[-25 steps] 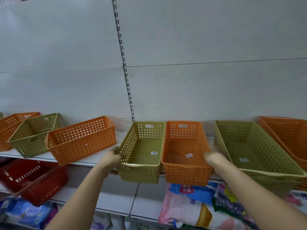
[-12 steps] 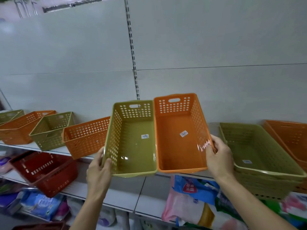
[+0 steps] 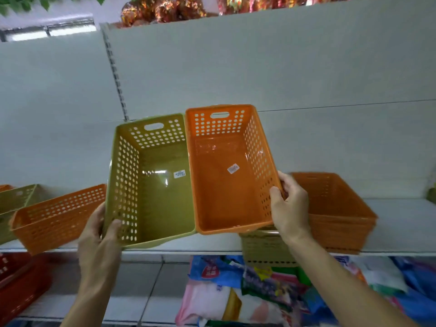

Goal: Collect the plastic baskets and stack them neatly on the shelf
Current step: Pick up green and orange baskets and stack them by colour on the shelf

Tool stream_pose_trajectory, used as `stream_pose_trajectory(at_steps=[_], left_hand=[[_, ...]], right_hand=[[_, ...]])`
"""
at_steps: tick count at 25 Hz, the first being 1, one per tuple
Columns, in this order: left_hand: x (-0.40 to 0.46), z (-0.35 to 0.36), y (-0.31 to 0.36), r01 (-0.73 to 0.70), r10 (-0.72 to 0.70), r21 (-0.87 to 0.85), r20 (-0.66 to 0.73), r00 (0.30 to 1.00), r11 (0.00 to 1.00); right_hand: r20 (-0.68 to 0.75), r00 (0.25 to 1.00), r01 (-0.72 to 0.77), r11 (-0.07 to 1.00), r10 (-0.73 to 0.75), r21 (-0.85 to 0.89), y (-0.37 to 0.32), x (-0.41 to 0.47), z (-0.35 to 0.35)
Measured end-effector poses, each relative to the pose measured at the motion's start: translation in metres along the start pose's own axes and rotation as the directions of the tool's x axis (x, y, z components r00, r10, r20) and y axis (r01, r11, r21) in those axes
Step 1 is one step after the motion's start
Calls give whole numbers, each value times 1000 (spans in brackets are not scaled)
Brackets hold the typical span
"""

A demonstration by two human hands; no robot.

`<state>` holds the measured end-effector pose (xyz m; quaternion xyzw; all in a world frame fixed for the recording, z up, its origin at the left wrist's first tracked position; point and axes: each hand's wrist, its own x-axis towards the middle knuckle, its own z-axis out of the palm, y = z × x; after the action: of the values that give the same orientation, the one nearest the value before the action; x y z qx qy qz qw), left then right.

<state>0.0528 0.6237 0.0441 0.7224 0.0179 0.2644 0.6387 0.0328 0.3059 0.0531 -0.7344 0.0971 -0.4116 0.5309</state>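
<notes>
I hold two perforated plastic baskets side by side in the air, tilted with their open tops toward me. My left hand (image 3: pixel 101 237) grips the left wall of the green basket (image 3: pixel 155 197). My right hand (image 3: pixel 289 206) grips the right wall of the orange basket (image 3: pixel 224 192). Both are raised above the white shelf (image 3: pixel 401 223). To the right, a stack of orange baskets (image 3: pixel 335 208) sits on the shelf, with a green basket (image 3: pixel 262 249) in front of it, partly hidden by my right arm. Another orange basket (image 3: pixel 54 215) and a green one (image 3: pixel 14 201) stand at the left.
A red basket (image 3: pixel 18 286) sits on the lower shelf at the left. Packaged goods (image 3: pixel 259 293) fill the lower shelf at the right. The white back panel (image 3: pixel 283 79) with a slotted upright (image 3: pixel 115 74) rises behind; decorations line its top.
Both hands have lifted the green and orange baskets off the shelf and tilted them up toward me. My view has shifted up and right, showing the top of the shelving.
</notes>
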Motion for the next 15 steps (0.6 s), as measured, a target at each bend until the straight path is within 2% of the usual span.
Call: stream_pose_trajectory(at_steps=[5,9,12,15], left_hand=[[-42,103,33,-19,21,-84,26,999,996],[-75,169,40,22,-18,-107,33,999,994],[-93,203,41,38,-35,-95,31,999,995],[-98,226,42,52,-50,-49,37,998,997]], right_hand=[[-181,983,27,998,-38,-62,25,66,-125],[-264,964,-77,985,34,-155,66,107,-184],[-226,960,-222,940,164,-260,93,122,-191],[-55,944,-324,878,326,-352,117,129,-187]])
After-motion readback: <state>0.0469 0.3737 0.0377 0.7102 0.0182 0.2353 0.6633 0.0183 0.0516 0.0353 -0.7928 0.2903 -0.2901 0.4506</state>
